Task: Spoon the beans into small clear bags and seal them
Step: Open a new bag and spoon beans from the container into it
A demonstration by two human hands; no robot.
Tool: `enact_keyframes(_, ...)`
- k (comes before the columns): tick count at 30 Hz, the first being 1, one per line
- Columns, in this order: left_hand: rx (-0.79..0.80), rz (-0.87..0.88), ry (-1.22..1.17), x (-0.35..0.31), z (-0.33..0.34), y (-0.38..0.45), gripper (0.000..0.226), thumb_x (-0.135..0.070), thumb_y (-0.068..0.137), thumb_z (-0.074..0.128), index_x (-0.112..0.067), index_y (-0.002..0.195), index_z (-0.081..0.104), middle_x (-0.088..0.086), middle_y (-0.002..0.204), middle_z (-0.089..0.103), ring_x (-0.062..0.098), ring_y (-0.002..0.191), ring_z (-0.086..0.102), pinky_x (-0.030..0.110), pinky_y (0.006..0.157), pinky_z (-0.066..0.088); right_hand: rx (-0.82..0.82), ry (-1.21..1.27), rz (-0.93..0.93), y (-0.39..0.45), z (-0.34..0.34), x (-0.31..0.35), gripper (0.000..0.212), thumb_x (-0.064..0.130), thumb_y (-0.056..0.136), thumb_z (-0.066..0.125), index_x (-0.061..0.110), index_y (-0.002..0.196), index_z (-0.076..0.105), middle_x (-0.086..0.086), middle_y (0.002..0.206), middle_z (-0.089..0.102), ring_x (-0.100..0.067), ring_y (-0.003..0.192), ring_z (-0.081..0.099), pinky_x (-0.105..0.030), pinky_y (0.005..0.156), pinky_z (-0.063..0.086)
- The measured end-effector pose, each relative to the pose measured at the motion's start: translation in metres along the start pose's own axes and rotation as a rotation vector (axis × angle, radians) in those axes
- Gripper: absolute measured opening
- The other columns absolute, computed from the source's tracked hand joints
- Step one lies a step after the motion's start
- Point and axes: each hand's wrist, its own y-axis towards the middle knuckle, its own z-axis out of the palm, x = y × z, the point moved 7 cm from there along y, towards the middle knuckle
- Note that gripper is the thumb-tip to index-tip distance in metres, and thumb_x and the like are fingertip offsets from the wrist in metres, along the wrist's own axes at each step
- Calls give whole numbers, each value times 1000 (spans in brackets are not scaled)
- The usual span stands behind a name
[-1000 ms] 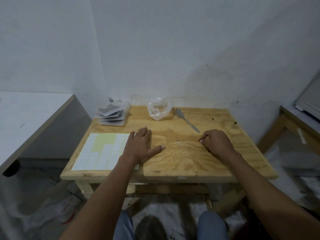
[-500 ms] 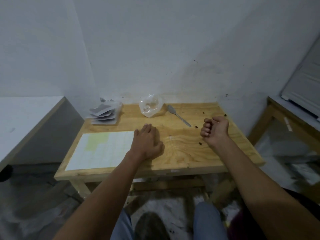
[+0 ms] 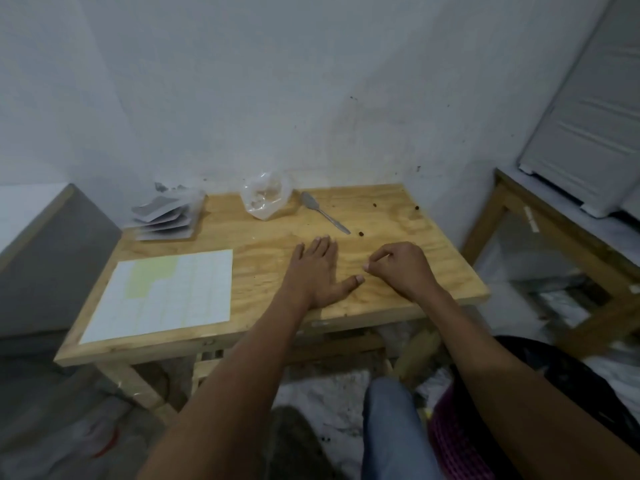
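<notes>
- A white sheet of peel-off labels lies flat on the near left part of the wooden bench; a yellowish patch in its upper left shows where some are gone.
- Behind it, at the far left corner against the wall, sits a fanned stack of small flat bags, grey and white.
- Right of that stack, at the back edge, a crumpled clear bag stands with a few dark beans inside.
- Just beside it to the right lies a metal spoon, bowl toward the wall, handle pointing at the near right.
- The left hand lies palm down on the middle of the bench, its fingers straight and close together, thumb spread toward the right, holding nothing.
- A loose bean rests just off the tip of the spoon handle; two more loose beans lie further back to the right, near the far right edge.
- The right hand rests on the bench near the left thumb, its fingers curled under with the tips pinched together; whether anything is held between them I cannot tell.
- At the far right stands a second wooden table carrying a white appliance.
</notes>
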Motion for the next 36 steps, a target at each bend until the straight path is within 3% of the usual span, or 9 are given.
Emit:
enact_keyframes(7,-33,-18,-22,2,3,-1,104,-84,89,25,-13,164,12,7,172,8,20,159,3,50,128,2,-101,-144,-81,-15,4,10,17,38,90,73,24,99,79,0,96,76,-20,90,68,-31,70,51)
enact_keyframes(11,-44,-15,-28,1,2,-3,102,-83,90,25,-13,164,13,7,172,8,20,159,4,50,128,3,-133,-169,-59,-15,4,18,19,31,96,61,18,94,74,-2,88,72,-21,81,64,-29,63,43)
enact_keyframes(13,-56,-14,-34,0,-1,-4,101,-82,91,27,-12,163,15,8,172,10,21,159,5,50,128,3,-182,172,133,-9,0,11,24,26,94,56,10,83,70,-6,77,65,-19,69,56,-30,57,37)
enact_keyframes(17,-58,-25,-45,0,-2,-6,101,-81,92,30,-11,163,16,8,172,11,22,159,7,49,128,3,-87,1310,640,4,17,-2,26,15,92,36,14,69,49,2,51,34,-14,40,22,-21,39,17)
enact_keyframes(22,-87,-17,-50,0,-2,-4,101,-81,91,30,-10,162,19,10,171,14,23,158,10,49,128,5,-33,1589,655,30,13,5,35,27,98,38,9,71,52,0,56,44,-14,44,26,-22,41,22)
enact_keyframes(25,-102,-15,-59,3,-1,-2,102,-83,90,32,-11,161,21,9,171,17,23,158,12,50,128,7,-70,1284,632,45,9,2,35,30,100,49,15,69,48,4,57,35,-13,42,23,-22,39,20)
enact_keyframes(29,-116,-22,-75,4,-1,0,103,-84,88,35,-11,160,25,8,170,21,22,157,15,50,128,9,-203,282,220,61,-2,10,44,41,100,59,10,74,75,-1,72,67,-18,64,60,-28,61,41)
enact_keyframes(33,-126,-27,-95,4,-1,0,103,-83,87,39,-12,160,27,7,169,23,21,157,15,49,128,8,-189,-50,61,65,17,17,36,35,106,48,12,99,75,-7,98,75,-29,90,68,-34,69,50)
enact_keyframes(36,-133,-29,-105,5,-1,1,102,-83,87,40,-12,160,28,7,169,23,20,157,16,48,128,8,-156,-213,12,65,25,25,25,32,106,50,17,120,64,-9,109,72,-33,101,66,-34,70,42)
